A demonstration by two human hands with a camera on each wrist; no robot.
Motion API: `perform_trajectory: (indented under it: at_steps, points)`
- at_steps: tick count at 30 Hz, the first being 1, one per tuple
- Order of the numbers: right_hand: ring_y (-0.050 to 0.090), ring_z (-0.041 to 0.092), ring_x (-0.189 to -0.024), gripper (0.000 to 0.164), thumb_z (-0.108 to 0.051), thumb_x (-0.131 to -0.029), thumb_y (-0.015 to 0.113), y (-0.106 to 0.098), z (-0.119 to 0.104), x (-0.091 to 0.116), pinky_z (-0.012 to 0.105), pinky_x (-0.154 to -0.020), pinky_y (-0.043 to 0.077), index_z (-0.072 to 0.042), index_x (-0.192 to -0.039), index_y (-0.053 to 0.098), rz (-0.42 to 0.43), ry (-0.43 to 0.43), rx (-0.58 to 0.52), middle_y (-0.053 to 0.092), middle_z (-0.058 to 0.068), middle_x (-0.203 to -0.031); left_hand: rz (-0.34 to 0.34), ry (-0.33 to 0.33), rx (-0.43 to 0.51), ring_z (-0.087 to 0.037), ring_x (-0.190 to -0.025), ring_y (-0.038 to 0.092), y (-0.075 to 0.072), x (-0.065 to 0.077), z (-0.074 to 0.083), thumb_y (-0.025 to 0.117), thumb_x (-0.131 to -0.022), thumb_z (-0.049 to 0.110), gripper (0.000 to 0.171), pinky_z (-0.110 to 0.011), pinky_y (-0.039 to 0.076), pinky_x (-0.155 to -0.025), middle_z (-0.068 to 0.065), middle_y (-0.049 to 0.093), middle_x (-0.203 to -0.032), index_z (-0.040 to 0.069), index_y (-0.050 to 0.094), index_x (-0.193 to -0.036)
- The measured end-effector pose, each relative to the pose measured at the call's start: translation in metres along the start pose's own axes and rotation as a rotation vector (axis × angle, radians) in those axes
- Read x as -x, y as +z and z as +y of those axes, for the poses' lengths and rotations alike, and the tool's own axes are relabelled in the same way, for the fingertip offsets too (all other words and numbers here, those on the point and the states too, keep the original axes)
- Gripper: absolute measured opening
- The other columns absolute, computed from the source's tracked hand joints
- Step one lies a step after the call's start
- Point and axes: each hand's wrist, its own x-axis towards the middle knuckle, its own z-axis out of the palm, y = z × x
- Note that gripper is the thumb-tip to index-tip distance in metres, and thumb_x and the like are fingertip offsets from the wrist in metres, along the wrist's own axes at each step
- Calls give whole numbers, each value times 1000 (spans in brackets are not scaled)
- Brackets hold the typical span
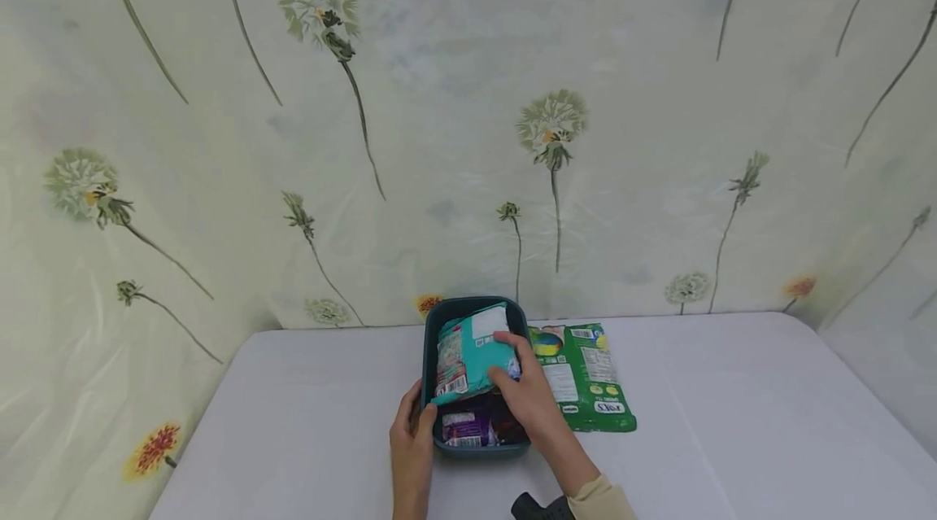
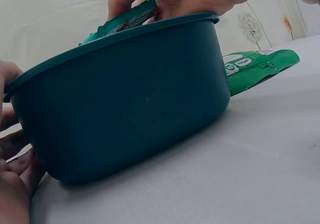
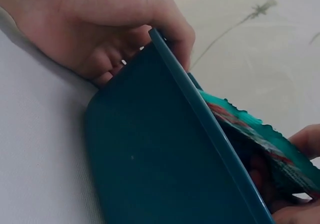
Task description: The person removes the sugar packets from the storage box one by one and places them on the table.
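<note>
A dark teal plastic tub (image 1: 479,452) stands on the white table, its outer wall (image 2: 120,103) filling much of the left wrist view. My left hand (image 1: 412,443) grips the tub's left side, thumb over the rim and the other fingers (image 3: 102,63) against the outside. My right hand (image 1: 529,394) reaches in from the right and holds a turquoise snack packet (image 1: 468,353) between thumb and fingers, tilted at the tub's mouth. Below it in the tub lies a purple packet (image 1: 464,429), partly covered, with darker contents beside it that I cannot make out.
A large green packet (image 1: 596,373) lies flat on the table just right of the tub. Behind the white tabletop (image 1: 315,422) hangs a dandelion-patterned sheet (image 1: 439,137). A black object (image 1: 538,508) shows by the right sleeve at the bottom edge.
</note>
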Motion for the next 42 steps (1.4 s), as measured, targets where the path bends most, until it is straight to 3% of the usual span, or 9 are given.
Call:
perform_trajectory:
  at_steps: [7, 16, 24, 32, 42]
  points:
    - [43, 29, -127, 48, -12, -92, 54, 0, -1, 2, 49, -106, 39, -33, -134, 42, 2, -28, 10, 28, 6, -152, 0, -14, -4, -26, -135, 42, 0, 1, 1, 53, -95, 22, 43, -38, 37, -110, -14, 47, -143, 12, 49, -137]
    - [38, 26, -132, 48, -9, -92, 53, -1, 0, 6, 48, -108, 38, -34, -132, 45, -19, -113, -19, 31, 0, -151, 18, 16, -25, -27, -130, 48, -1, 1, 0, 53, -95, 20, 41, -38, 41, -107, -14, 51, -139, 10, 50, -135]
    - [43, 22, -126, 48, -9, -92, 54, -2, 0, 12, 40, -104, 43, -35, -131, 46, -31, -174, -46, 36, -3, -147, 18, 33, -23, -27, -130, 48, -2, -1, -3, 53, -95, 19, 40, -39, 40, -107, -13, 51, -139, 11, 51, -134]
    - [45, 19, -123, 51, -6, -92, 53, -5, 2, 15, 17, -93, 46, -36, -132, 46, 13, -190, -98, 36, -7, -147, 19, 31, -36, -27, -130, 48, -1, -2, -4, 54, -95, 20, 40, -40, 40, -107, -13, 51, -139, 11, 51, -134]
    - [46, 16, -119, 50, -7, -92, 52, -10, 2, 18, 18, -91, 48, -36, -132, 46, 37, -196, -139, 38, -12, -144, 15, 18, -15, -27, -132, 46, 0, -1, 0, 54, -95, 19, 41, -39, 39, -108, -13, 50, -140, 11, 50, -135]
